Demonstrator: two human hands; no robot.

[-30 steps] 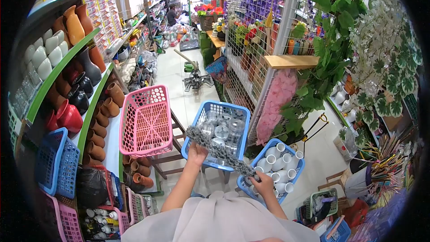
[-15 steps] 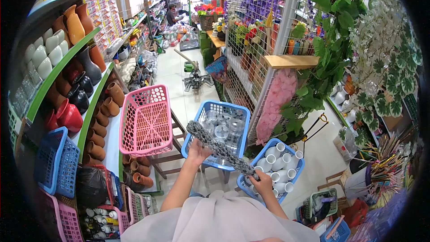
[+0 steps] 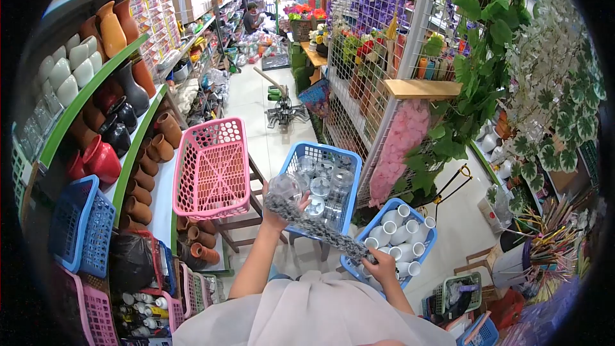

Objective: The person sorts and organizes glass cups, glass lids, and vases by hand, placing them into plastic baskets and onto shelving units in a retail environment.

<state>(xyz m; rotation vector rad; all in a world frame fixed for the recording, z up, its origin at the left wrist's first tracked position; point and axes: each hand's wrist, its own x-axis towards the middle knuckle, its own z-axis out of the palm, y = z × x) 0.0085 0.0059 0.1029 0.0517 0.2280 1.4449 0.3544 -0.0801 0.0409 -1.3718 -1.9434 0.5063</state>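
My left hand (image 3: 274, 216) is closed round a clear round jar (image 3: 284, 186), holding it tilted by the near left side of the blue basket (image 3: 353, 205). Several more clear jars (image 3: 320, 186) lie in that basket. In my right hand (image 3: 383, 265) is the end of a fluffy grey duster (image 3: 327, 236). The duster slants up to the left, and its far end lies against the jar and partly covers my left hand. Beside my right hand, a second blue basket (image 3: 434, 243) holds several white vases (image 3: 403, 234).
An empty-looking pink basket (image 3: 246, 173) rests on a stool to the left. Shelves of clay pots (image 3: 170, 129) and a red vase (image 3: 102, 159) line that side. A wire rack (image 3: 371, 122) with artificial flowers stands right. A person (image 3: 251, 19) sits far down the aisle.
The clear jar has come into view in my left hand, above the duster's far end. The duster's far end has dropped lower, while my right hand has shifted slightly right and down.
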